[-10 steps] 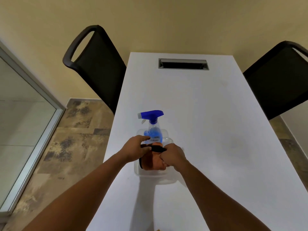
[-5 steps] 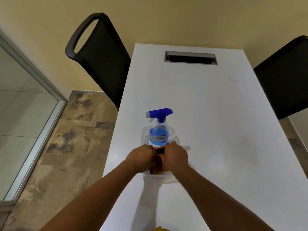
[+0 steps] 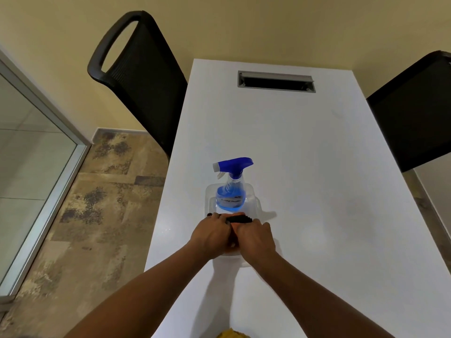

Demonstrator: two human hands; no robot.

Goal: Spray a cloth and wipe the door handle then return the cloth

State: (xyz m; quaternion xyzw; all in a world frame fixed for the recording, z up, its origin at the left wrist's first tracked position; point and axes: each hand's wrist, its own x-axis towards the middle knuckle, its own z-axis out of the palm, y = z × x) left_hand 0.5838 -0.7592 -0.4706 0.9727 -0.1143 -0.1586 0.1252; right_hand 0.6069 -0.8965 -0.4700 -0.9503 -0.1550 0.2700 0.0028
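Observation:
A clear spray bottle [image 3: 230, 191] with blue liquid and a blue trigger head stands upright in the far end of a clear plastic tray [image 3: 256, 203] on the white table [image 3: 305, 167]. An orange cloth with a black edge [image 3: 238, 218] lies in the near end of the tray. My left hand [image 3: 211, 234] and my right hand [image 3: 255, 240] rest side by side on top of it, fingers bent down over it. Most of the cloth is hidden under my hands.
Two black chairs flank the table, one at the left [image 3: 144, 76] and one at the right [image 3: 415, 113]. A grey cable slot [image 3: 275, 81] sits at the table's far end. A glass panel with a metal frame [image 3: 36, 152] stands at the left. A yellow thing [image 3: 231, 334] peeks in at the bottom edge.
Both hands have lowered the orange cloth into the tray and now press flat on it. The view has moved closer to the table.

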